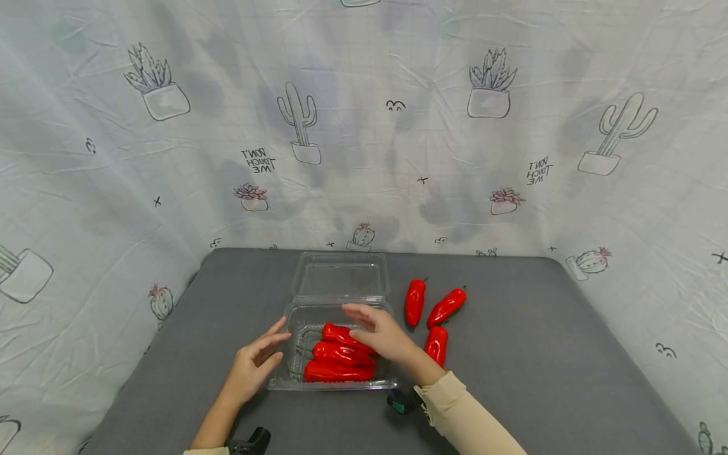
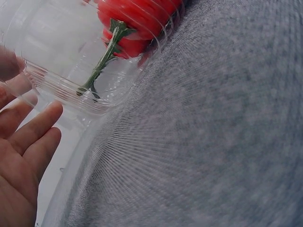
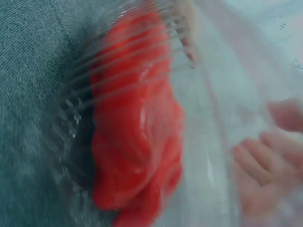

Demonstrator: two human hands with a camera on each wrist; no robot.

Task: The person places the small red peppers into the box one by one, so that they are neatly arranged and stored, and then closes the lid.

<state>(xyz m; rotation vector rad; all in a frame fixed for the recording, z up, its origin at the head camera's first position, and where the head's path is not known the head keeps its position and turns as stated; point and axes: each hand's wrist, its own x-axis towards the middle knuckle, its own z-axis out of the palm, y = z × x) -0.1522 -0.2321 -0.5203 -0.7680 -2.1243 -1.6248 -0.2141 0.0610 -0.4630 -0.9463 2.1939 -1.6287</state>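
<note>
A clear plastic clamshell box [image 1: 279, 381] lies with its lid [image 1: 341, 278] folded back. Three red peppers [image 1: 341, 371] are side by side in its base, green stems [image 2: 102, 64] toward the left. My left hand [image 1: 253, 366] is at the box's left side, fingers loosely spread and fingertips right at the rim. Over the right part of the box is my right hand [image 1: 387, 335], its fingers extended toward the left. It partly covers the farthest pepper [image 1: 335, 331] in the head view. In the right wrist view the fingers [image 3: 255, 161] are blurred, with nothing held.
Right of the box, three more red peppers lie on the grey table [image 1: 512, 354]: one upright in view [image 1: 415, 303], one slanted [image 1: 447, 308], and one nearer [image 1: 436, 345], partly behind my right wrist. A white cactus-print curtain [image 1: 364, 126] hangs behind the table.
</note>
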